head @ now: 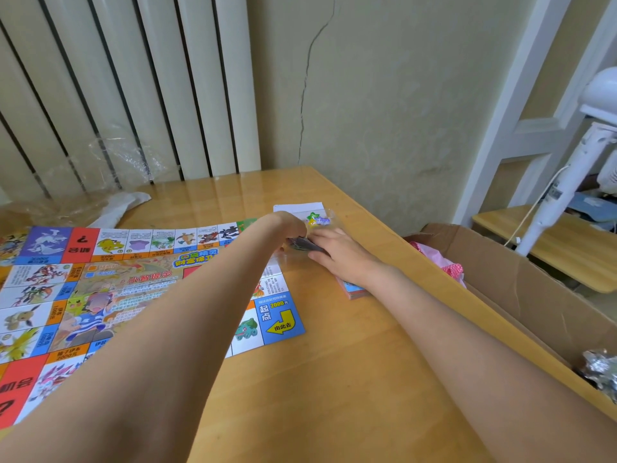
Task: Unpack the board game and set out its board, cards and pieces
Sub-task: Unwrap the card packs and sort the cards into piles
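Note:
The colourful paper game board (100,295) lies unfolded on the left half of the wooden table (334,379). Past its far right corner both my hands meet over a small dark stack of cards (302,243). My left hand (287,225) curls down onto the stack from the left. My right hand (337,253) holds it from the right, fingers stretched along its edge. A clear bag of small coloured pieces (317,219) lies just beyond, on a white sheet (297,207). Another card stack (354,290) sits under my right wrist.
Crumpled clear plastic wrap (110,155) and a white wrapper (120,205) lie at the table's far left by the radiator. An open cardboard box (521,289) with pink packing stands right of the table edge. A white fan stand (564,182) rises behind it.

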`<action>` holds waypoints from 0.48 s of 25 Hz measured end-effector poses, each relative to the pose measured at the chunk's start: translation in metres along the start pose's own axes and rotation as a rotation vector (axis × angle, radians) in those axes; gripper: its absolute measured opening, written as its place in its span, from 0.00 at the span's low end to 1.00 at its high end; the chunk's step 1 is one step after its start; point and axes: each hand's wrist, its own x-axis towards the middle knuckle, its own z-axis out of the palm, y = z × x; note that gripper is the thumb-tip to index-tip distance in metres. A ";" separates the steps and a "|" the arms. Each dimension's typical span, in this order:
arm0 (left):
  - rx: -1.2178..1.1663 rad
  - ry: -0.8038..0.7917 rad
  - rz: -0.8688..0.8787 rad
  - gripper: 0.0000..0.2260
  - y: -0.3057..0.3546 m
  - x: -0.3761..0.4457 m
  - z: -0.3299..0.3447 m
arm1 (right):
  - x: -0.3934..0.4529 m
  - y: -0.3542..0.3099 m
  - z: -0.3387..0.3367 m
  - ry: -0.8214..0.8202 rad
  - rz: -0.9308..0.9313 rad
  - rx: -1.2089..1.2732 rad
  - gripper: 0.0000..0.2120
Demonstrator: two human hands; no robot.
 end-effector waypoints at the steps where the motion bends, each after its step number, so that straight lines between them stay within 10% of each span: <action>1: 0.003 0.045 0.015 0.04 -0.001 -0.005 0.001 | -0.001 -0.001 0.001 -0.001 0.000 -0.006 0.20; 12: -0.310 0.168 0.465 0.10 -0.021 -0.034 -0.020 | 0.005 -0.021 -0.034 0.086 0.070 0.272 0.21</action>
